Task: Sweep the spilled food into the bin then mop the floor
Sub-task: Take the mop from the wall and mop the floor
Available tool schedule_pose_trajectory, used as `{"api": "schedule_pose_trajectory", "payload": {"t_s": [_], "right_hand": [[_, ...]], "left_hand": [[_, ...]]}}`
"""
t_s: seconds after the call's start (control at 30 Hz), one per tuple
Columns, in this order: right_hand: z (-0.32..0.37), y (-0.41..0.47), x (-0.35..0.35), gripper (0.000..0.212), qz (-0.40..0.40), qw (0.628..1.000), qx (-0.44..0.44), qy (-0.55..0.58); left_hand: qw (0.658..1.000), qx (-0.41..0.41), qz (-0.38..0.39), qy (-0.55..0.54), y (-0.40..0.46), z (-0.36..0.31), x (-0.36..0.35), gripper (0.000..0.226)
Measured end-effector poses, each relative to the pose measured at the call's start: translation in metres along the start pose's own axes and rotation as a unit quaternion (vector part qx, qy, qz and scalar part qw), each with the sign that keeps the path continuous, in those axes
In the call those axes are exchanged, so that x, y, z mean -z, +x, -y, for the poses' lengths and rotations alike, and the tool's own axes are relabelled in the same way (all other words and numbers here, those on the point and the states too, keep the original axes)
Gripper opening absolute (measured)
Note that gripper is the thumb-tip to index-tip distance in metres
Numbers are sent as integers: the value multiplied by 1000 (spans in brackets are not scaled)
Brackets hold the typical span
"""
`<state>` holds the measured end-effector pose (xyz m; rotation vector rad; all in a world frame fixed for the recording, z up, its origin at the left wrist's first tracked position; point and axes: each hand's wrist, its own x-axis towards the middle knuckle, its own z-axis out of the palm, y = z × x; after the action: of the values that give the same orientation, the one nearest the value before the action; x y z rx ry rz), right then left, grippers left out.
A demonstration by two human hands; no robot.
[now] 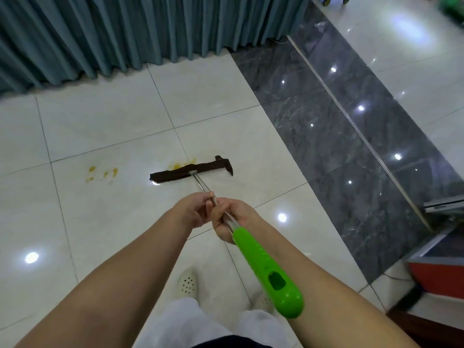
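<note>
A flat mop with a dark brown cloth head [190,171] lies on the white tiled floor [108,126] ahead of me. Its metal pole [200,184] runs back to a bright green handle [266,270]. My left hand [194,209] grips the pole from the left. Just behind it my right hand [232,219] grips the pole above the green handle. A yellow-orange smear [179,165] shows at the far edge of the mop head. More yellow spots [103,174] lie on the tile to the left, apart from the mop.
A teal curtain [113,33] hangs along the far side. A dark marble strip [326,126] with a metal rail crosses the floor at right. A red and grey object [437,270] stands at the right edge. My feet in white perforated shoes [187,283] are below.
</note>
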<state>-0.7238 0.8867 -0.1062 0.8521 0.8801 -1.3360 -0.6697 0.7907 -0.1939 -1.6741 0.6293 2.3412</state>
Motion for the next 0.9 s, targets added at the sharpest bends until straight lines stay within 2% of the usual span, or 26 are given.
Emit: {"api": "schedule_pose_trajectory", "payload": {"t_s": [0.1,0.23,0.43,0.6,0.67,0.8,0.9], "right_hand": [[18,0,17,23,1,1000,14,7],[54,-9,45,25,12,999,-32,6],[120,-34,93,26,20,996,-82,-2],[171,-64,139,29,40,997,-68,-24],[189,-80,152,29,25,997,-65,-35],[221,-102,169,27,-62,994,-70,-56],[235,-107,178,24,-59,994,-86,-44]], "left_hand": [[1000,-6,-2,8,4,10,-22,30],[999,-27,-15,11,11,22,-61,31],[995,-52,-63,-49,23,54,-132,28],[993,-70,-43,-81,28,86,-207,29],[993,-71,-32,-88,28,98,-231,27],[992,-67,5,-109,30,115,-263,19],[989,-62,23,-132,35,120,-277,18]]}}
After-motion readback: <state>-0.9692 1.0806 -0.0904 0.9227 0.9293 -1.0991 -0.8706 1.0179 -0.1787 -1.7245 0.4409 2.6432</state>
